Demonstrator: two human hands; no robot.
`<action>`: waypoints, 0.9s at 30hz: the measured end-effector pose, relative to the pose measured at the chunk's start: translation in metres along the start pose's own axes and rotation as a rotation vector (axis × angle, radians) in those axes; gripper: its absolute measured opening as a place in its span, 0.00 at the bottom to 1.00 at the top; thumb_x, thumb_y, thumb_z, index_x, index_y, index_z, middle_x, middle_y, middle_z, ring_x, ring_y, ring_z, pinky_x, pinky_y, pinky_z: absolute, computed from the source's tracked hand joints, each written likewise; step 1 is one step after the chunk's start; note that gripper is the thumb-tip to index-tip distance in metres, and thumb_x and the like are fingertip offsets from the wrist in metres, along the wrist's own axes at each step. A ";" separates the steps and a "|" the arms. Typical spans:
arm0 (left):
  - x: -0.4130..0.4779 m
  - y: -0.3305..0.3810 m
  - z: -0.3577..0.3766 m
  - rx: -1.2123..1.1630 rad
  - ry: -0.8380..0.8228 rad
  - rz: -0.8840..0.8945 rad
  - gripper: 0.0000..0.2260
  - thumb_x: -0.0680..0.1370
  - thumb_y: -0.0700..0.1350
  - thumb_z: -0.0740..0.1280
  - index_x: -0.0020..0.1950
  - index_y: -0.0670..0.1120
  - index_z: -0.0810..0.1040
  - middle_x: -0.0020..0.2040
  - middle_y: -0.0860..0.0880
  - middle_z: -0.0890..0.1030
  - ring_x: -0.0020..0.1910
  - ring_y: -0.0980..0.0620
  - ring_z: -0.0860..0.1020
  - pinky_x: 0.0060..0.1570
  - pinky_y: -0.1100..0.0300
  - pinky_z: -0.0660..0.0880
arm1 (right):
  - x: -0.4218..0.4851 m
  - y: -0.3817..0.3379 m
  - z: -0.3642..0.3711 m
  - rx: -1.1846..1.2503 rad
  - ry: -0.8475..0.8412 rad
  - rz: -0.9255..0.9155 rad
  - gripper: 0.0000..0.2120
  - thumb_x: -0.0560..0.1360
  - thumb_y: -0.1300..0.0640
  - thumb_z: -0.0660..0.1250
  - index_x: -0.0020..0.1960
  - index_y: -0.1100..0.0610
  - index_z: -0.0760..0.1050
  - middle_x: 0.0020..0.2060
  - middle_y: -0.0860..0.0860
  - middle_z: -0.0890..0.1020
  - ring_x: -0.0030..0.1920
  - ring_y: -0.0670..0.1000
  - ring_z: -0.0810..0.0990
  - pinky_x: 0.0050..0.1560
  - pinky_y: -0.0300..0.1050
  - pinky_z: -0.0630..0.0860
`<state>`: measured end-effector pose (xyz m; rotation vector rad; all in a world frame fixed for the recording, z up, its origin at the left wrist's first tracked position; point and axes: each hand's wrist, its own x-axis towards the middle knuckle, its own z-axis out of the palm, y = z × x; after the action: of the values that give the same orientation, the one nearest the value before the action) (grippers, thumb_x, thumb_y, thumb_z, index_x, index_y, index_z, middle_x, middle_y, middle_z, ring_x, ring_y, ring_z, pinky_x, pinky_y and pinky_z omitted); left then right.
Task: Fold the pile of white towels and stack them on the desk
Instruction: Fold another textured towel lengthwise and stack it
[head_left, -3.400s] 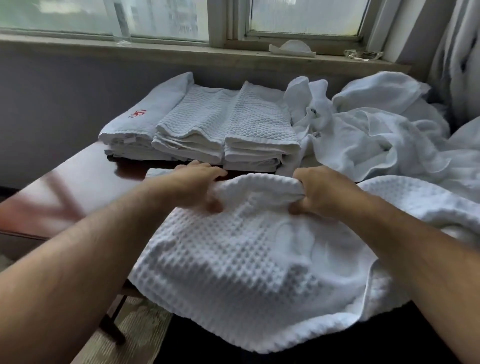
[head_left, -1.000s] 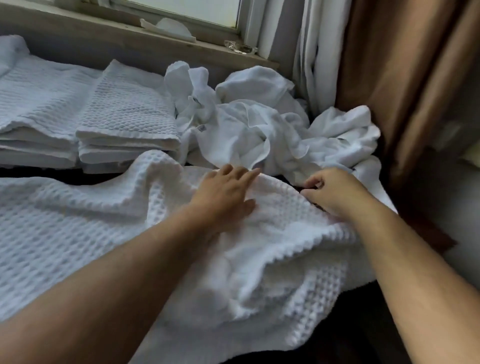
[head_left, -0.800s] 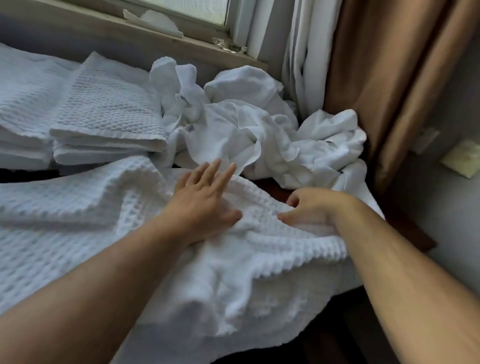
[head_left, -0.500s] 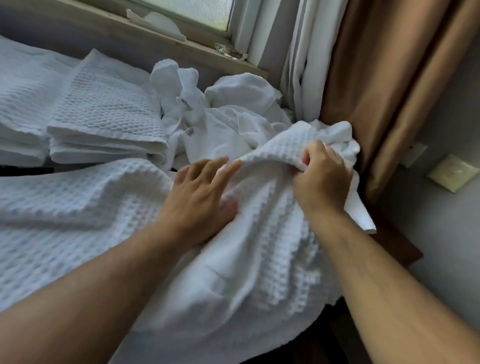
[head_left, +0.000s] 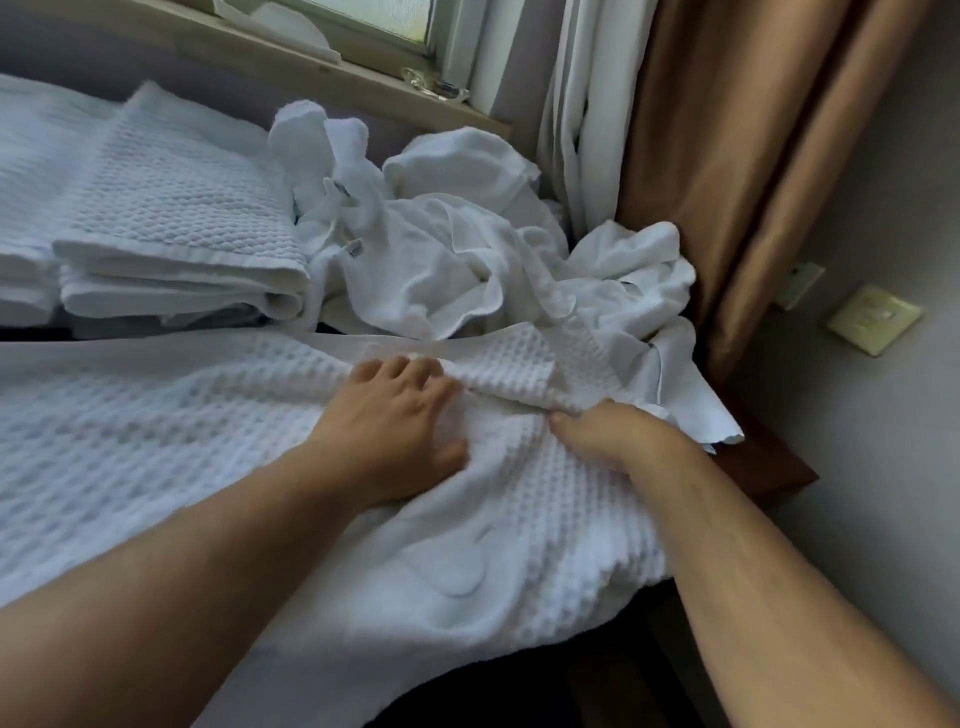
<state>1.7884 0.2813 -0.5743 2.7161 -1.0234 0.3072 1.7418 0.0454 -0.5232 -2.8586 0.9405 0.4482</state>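
Note:
A white waffle-weave towel lies spread over the dark wooden desk in front of me. My left hand lies flat on it near the middle, fingers straight, pressing it down. My right hand is just to the right, fingers curled into the towel's right end, where a folded-over flap lies. Folded towels are stacked at the back left. A crumpled pile of unfolded white towels sits behind the hands.
A window sill runs along the back with small items on it. White and brown curtains hang at the right, close to the pile. The desk's right corner ends just beyond my right hand, by a grey wall.
My right hand, which had lifted the towel's right end half a second ago, has brought it down onto the desk. My left hand stayed pressing the towel, shifting slightly.

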 end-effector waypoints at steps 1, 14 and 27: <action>-0.002 0.002 0.002 -0.005 -0.044 0.003 0.36 0.70 0.71 0.45 0.75 0.59 0.64 0.79 0.51 0.62 0.76 0.49 0.62 0.74 0.49 0.57 | 0.000 -0.005 -0.004 -0.014 0.009 -0.068 0.32 0.84 0.38 0.47 0.79 0.59 0.62 0.78 0.61 0.64 0.74 0.62 0.66 0.72 0.53 0.64; 0.020 -0.028 -0.013 -0.067 -0.333 -0.054 0.23 0.82 0.60 0.57 0.76 0.54 0.67 0.78 0.48 0.63 0.78 0.47 0.61 0.75 0.47 0.61 | 0.039 -0.051 -0.002 0.179 0.252 0.031 0.41 0.78 0.29 0.49 0.77 0.59 0.64 0.76 0.59 0.65 0.72 0.62 0.65 0.67 0.55 0.65; 0.034 -0.047 0.004 -0.055 0.082 -0.315 0.33 0.71 0.68 0.62 0.71 0.53 0.68 0.70 0.49 0.72 0.67 0.45 0.70 0.68 0.47 0.62 | 0.072 -0.073 -0.013 0.448 0.242 -0.015 0.24 0.69 0.36 0.60 0.36 0.56 0.81 0.26 0.55 0.82 0.27 0.55 0.82 0.27 0.42 0.74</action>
<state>1.8452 0.2934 -0.5753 2.7327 -0.5615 0.3246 1.8433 0.0609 -0.5332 -2.5362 0.9142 -0.1071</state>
